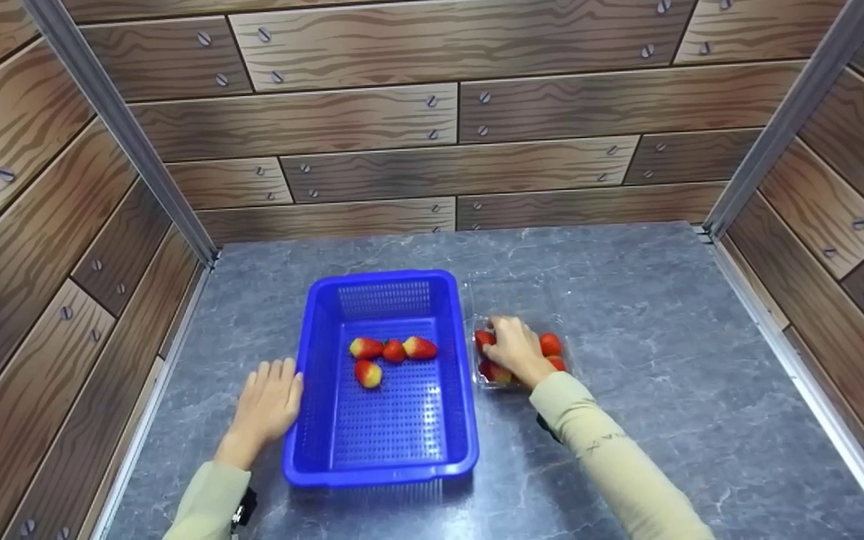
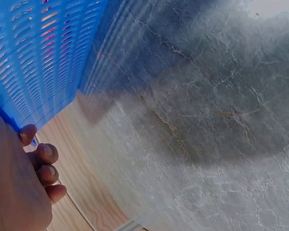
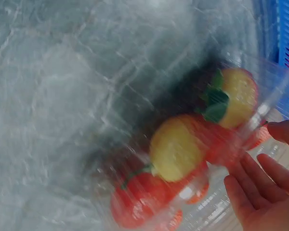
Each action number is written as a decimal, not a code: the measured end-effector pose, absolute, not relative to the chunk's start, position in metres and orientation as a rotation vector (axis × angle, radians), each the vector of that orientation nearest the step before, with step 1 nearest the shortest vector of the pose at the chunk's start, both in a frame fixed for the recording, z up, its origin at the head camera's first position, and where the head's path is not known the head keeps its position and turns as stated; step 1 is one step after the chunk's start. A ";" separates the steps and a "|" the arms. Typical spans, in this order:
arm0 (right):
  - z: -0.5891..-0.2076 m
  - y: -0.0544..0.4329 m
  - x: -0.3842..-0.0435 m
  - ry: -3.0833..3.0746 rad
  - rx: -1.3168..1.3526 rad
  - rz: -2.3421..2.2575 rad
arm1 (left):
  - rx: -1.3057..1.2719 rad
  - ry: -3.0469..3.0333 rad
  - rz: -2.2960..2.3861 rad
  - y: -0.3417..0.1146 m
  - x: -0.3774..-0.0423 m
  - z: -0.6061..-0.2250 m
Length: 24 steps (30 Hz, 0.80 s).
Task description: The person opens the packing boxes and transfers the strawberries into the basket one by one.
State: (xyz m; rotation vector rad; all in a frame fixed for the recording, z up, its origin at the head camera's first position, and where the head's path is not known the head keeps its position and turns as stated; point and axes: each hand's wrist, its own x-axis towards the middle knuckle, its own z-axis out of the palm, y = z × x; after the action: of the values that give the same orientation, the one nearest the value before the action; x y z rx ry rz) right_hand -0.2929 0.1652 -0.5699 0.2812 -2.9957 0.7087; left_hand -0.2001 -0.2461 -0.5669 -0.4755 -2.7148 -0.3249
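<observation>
My left hand (image 1: 268, 399) lies against the left rim of a blue perforated plastic basket (image 1: 312, 420), palm down, thumb side at the rim. Its fingertips (image 2: 47, 150) show below the basket's outer wall in the left wrist view. Three strawberries sit in a row inside the basket, with another strawberry (image 1: 367, 373) below them. To the right, my right hand (image 1: 513, 346) reaches down into a clear plastic box (image 1: 483, 384) of several strawberries (image 1: 550, 344). In the right wrist view its fingers (image 3: 253, 180) are spread loosely beside a red strawberry (image 3: 224, 151), seen through the clear wall.
The box's clear lid (image 1: 514, 294) is folded back behind it on the grey marbled tabletop (image 1: 649, 345). Wood-patterned panels (image 1: 432, 112) close in the back and both sides, with metal rails (image 1: 766, 337) along the side edges.
</observation>
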 end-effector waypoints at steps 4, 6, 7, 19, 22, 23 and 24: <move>-0.578 0.166 -0.292 -3.004 0.237 0.722 | -0.468 -2.711 -0.330 -0.246 -0.201 -0.566; -0.582 0.166 -0.291 -2.998 0.199 0.728 | -0.469 -2.707 -0.337 -0.245 -0.201 -0.566; -0.584 0.166 -0.290 -2.993 0.183 0.725 | -0.470 -2.707 -0.339 -0.245 -0.202 -0.565; -0.597 0.163 -0.283 -2.910 0.125 0.760 | -0.458 -2.720 -0.360 -0.245 -0.199 -0.568; -0.597 0.164 -0.283 -2.899 0.115 0.799 | -0.458 -2.716 -0.368 -0.245 -0.199 -0.569; -0.598 0.164 -0.283 -2.893 0.113 0.812 | -0.459 -2.713 -0.369 -0.245 -0.199 -0.569; -0.598 0.164 -0.283 -2.888 0.109 0.817 | -0.461 -2.712 -0.370 -0.244 -0.199 -0.569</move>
State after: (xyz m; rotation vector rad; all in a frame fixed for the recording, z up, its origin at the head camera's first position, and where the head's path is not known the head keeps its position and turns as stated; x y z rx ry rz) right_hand -0.2825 0.1640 -0.5980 0.1089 -2.8880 0.8174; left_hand -0.1987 -0.2445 -0.5693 -0.4610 -2.7123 -0.3703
